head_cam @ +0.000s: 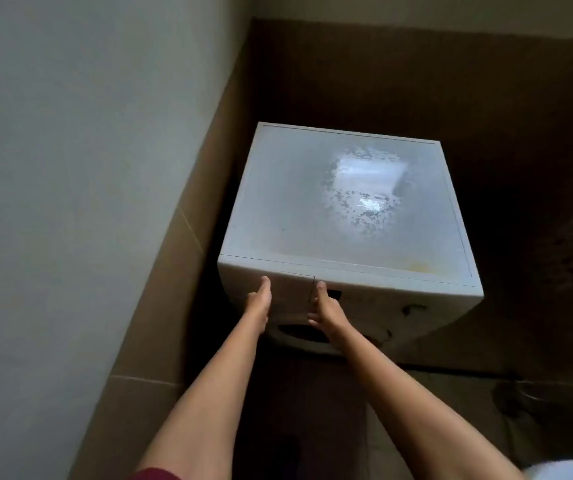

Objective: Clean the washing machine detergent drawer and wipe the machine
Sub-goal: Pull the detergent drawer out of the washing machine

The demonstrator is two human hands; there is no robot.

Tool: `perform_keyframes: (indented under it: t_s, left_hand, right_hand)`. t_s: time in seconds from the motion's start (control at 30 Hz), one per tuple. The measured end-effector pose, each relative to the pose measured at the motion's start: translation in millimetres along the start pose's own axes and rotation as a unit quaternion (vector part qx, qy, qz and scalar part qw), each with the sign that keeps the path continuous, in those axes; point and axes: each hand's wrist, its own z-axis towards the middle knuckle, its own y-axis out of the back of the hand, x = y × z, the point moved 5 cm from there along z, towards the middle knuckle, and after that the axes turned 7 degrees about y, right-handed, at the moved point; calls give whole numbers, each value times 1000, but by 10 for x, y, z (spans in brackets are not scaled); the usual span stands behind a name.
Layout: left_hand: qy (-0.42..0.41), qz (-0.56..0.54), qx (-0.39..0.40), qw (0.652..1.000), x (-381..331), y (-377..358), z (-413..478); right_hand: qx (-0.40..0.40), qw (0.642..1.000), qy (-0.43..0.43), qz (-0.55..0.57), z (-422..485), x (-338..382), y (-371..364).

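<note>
Two bare forearms (209, 393) reach from the lens edge to the front of the washing machine (399, 299). Left hand (261, 301): thumb upright against the drawer (288, 292); its fingers are hidden behind the palm, so I cannot tell whether they grip. Right hand (325, 311): thumb on the seam at the drawer's right edge, fingers (312, 321) loosely bent, slightly apart, closed on nothing I can see. The drawer sits between the two thumbs, flush with the front, seemingly not yet drawn. Beyond the fingertips the lid (295, 230) carries a shiny mottled patch (364, 195), possibly wet. Risk, in my judgement: a pull from one side only could cock the drawer and jam it; a hard tug could free it suddenly and spill residue below the fingers, onto the door (299, 332).
</note>
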Motion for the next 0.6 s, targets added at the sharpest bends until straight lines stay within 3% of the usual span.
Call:
perform_keyframes:
  t_s: [0.13,0.27,0.47,0.6]
  left_hand:
    - [55,-133,45,989,-29,-11,198]
    - [78,-185,63,978,-101,-19,270]
    - [74,-247,84,963,-162,-104,426]
    - [78,-278,83,954,-198,-177,468]
  right_hand:
    - [-7,985,-77,155,148,-54,-196]
    - [-54,968,-124,210,293,42,-276]
    - [-106,955,-197,193,456,87,-234]
    - [-126,957,-193,174,477,106,-191]
